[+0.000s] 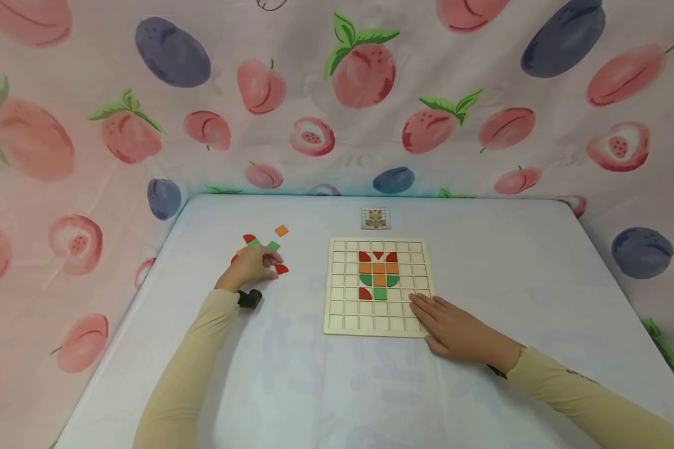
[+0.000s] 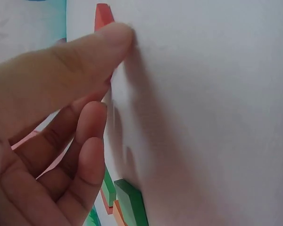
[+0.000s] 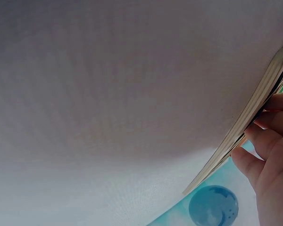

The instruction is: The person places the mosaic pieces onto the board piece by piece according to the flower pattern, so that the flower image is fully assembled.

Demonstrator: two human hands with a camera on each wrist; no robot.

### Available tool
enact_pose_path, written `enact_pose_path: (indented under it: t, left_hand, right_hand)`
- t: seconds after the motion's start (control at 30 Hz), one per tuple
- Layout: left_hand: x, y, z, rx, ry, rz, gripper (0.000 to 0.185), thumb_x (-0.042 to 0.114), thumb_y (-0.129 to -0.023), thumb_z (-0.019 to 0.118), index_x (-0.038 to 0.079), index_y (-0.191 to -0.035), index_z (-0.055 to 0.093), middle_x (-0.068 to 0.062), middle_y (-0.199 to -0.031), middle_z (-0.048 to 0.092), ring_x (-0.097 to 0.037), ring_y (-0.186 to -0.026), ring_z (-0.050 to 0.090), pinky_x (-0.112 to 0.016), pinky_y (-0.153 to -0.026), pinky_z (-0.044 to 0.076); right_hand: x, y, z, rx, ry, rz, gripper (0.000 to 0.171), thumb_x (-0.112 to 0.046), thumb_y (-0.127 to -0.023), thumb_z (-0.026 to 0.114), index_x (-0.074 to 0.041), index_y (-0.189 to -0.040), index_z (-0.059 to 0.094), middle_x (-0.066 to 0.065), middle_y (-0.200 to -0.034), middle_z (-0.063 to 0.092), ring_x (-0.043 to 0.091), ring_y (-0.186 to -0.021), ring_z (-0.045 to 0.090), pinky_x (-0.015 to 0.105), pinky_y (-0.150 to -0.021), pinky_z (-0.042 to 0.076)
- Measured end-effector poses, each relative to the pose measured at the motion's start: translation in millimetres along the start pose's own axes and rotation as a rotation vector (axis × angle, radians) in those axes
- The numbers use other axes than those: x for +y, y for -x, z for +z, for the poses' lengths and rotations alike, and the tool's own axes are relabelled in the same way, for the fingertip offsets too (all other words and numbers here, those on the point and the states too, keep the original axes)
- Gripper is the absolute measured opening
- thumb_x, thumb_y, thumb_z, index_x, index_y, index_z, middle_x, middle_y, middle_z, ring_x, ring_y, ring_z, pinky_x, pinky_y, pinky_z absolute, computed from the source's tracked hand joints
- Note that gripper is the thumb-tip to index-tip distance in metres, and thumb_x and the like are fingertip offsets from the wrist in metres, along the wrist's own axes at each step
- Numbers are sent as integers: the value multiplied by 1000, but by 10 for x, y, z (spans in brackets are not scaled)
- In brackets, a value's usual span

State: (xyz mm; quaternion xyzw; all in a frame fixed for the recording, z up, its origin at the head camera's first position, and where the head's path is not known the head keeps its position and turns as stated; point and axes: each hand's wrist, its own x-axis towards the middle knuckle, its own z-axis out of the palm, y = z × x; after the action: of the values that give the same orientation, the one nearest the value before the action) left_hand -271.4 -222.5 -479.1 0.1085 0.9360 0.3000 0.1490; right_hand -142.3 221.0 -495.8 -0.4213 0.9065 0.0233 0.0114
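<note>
- Left hand [image 1: 252, 265], fingers curled over flat coloured tiles [image 1: 281, 269]; a firm hold isn't discernible.
- Right hand [image 1: 454, 330] flat, fingers straight, pressing the wooden grid board's [image 1: 348, 312] five-o'clock corner.

Pale yellow sleeves [image 1: 191, 355] cover both arms (black wrist straps).

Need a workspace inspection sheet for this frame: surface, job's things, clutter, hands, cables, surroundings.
Surface: table under a pale cloth.
Job's things: grid board with red, orange and green tiles forming a figure; loose tiles left of it; pattern card behind it.
Clutter: nothing seen.
Hands: left hand on the loose tiles, grip unclear; right hand flat on the board's near right corner.
Cables: nothing seen.
Surroundings: fruit-print fabric behind and beside the table.
</note>
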Motion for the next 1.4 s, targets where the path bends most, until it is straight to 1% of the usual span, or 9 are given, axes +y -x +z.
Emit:
enact_pose_path:
  t: [0.17, 0.27, 0.4, 0.47, 0.63, 0.8, 0.97, 1.2, 1.4]
  left_hand:
    - [3, 4, 11, -50, 18, 33, 27, 4, -74, 77, 3, -100, 68, -6, -86, 63, -15, -80, 57, -23, -74, 48]
    - [15, 7, 35, -78, 18, 79, 28, 3, -75, 76, 3, -102, 68, -5, -86, 64, -13, -79, 57, -22, -73, 49]
    - [51, 17, 61, -89, 16, 115, 30, 2, -76, 75, 4, -105, 68, -4, -85, 63, -11, -77, 57, -22, -73, 48]
    - [70, 21, 69, -95, 18, 122, 32, 2, -76, 75, 5, -107, 67, -3, -83, 63, -11, -76, 56, -21, -72, 48]
    - [116, 23, 92, -115, 31, 163, 35, 2, -76, 75, 5, -110, 66, -4, -83, 63, -12, -75, 55, -21, -71, 48]
    - [150, 13, 122, -97, 26, 176, 34, 4, -75, 76, 6, -108, 67, -4, -87, 64, -13, -78, 55, -23, -73, 47]
    - [156, -5, 135, -88, 13, 182, 32, 5, -75, 77, 7, -105, 68, -4, -88, 63, -14, -79, 54, -24, -74, 47]
    - [131, -41, 154, -86, 4, 199, 26, 8, -75, 77, 9, -100, 70, -2, -87, 65, -13, -79, 55, -22, -73, 47]
    - [145, -57, 180, -104, -5, 222, 27, 9, -77, 76, 8, -103, 69, -3, -94, 66, -13, -81, 55, -22, -73, 48]
  right_hand:
    - [1, 2, 5, 5, 5, -4, 59, -26, -91, 52, 4, -140, 39, 18, -149, 36, 32, -137, 35, 46, -108, 36]
    - [3, 3, 2, 10, 9, -8, 59, -26, -90, 53, 4, -140, 39, 18, -149, 36, 32, -137, 36, 46, -108, 36]
    - [4, -1, 2, -2, 3, -2, 59, -26, -91, 52, 4, -140, 38, 18, -149, 35, 32, -138, 34, 46, -109, 34]
    - [4, -3, 0, -11, -4, 3, 60, -26, -91, 52, 4, -141, 38, 18, -150, 34, 32, -138, 34, 46, -109, 34]
    - [1, -7, -2, -17, -10, 7, 60, -26, -91, 52, 4, -141, 37, 18, -150, 34, 32, -138, 34, 46, -109, 34]
    - [5, -3, 5, -2, 0, 0, 59, -26, -91, 52, 4, -140, 38, 18, -149, 35, 32, -138, 34, 46, -109, 35]
    - [8, -2, 9, -14, -4, 8, 60, -26, -91, 51, 4, -141, 37, 18, -150, 34, 31, -139, 33, 46, -109, 34]
    - [6, -2, -3, -7, -8, 5, 59, -25, -91, 51, 4, -140, 38, 18, -150, 34, 32, -138, 34, 46, -109, 35]
    - [9, -1, 4, -3, -5, 3, 60, -26, -91, 51, 4, -141, 37, 18, -150, 34, 32, -138, 34, 46, -109, 35]
